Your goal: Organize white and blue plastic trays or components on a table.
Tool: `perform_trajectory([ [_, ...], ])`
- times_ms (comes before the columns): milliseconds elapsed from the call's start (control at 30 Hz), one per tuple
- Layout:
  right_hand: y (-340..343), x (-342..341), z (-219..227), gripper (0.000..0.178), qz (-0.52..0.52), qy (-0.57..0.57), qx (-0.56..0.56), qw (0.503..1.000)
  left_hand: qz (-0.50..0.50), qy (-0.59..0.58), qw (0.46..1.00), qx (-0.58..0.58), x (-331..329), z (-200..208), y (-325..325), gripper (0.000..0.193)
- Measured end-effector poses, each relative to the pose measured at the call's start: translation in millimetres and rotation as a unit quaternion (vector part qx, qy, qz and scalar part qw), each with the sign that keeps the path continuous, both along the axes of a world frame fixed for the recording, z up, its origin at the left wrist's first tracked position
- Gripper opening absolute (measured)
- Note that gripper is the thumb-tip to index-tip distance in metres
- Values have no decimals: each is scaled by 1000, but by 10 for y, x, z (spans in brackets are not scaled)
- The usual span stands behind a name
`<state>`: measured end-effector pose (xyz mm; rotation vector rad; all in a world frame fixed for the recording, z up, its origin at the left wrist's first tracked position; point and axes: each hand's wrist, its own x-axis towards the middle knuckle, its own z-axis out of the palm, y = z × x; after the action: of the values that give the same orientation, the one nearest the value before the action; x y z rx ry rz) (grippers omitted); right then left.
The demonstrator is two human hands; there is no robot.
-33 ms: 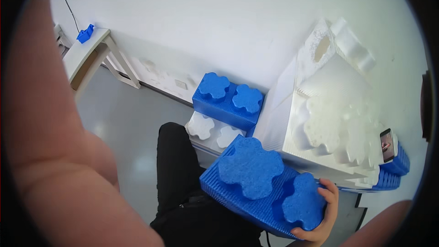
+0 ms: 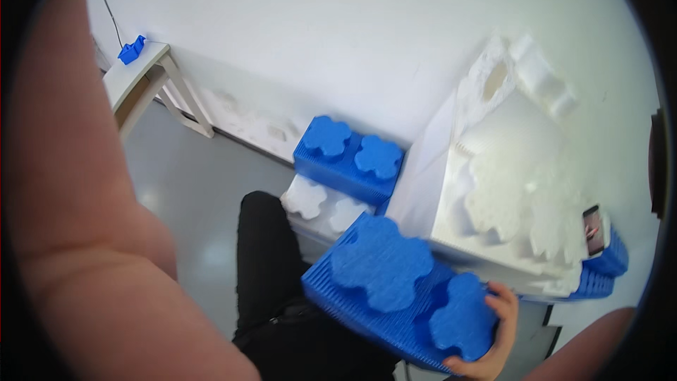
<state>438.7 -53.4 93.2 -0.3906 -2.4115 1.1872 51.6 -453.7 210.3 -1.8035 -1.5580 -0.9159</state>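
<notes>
My right hand (image 2: 499,331) is closed round the right end of a large blue building block (image 2: 430,275), fingers on the far side and thumb on the near side. Two lobed, flower-shaped knobs stand up from the block's top, and its sides are ridged. It is tilted over my black-trousered lap. Very close at the left, what looks like my left hand (image 2: 92,240) fills the edge of the view, out of focus, its fingers not visible. Another blurred patch of bare skin (image 2: 589,349) shows at the lower right; whose it is I cannot tell.
Against the wall, a second blue block (image 2: 345,176) rests on a white block (image 2: 305,197). Large white knobbed blocks (image 2: 518,190) are piled at the right, with a phone (image 2: 592,229) on blue blocks (image 2: 612,250). A white table (image 2: 137,74) at far left carries a small blue bin (image 2: 132,50).
The view has shifted slightly. The held blue block sits a little lower and further left in the picture, still in my right hand's grip.
</notes>
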Motion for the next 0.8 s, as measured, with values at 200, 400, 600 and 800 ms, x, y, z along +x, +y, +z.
perform_trajectory([
  [200, 68, -123, -13, 116, 41, -11, 73, 996, -50, -30, 995, 79, -1109, 18, -926, 78],
  [400, 20, -96, 175, 107, -31, 21, 8, 999, -123, -94, 981, 119, 185, 146, 763, 82],
  [600, 49, -149, 110, 108, -2, 5, -3, 1000, -160, -96, 981, 55, 904, -165, 1664, 21],
  [800, -113, -89, 293, 91, -36, 15, -1, 999, -311, -214, 926, -11, 1565, -154, 1889, 32],
])
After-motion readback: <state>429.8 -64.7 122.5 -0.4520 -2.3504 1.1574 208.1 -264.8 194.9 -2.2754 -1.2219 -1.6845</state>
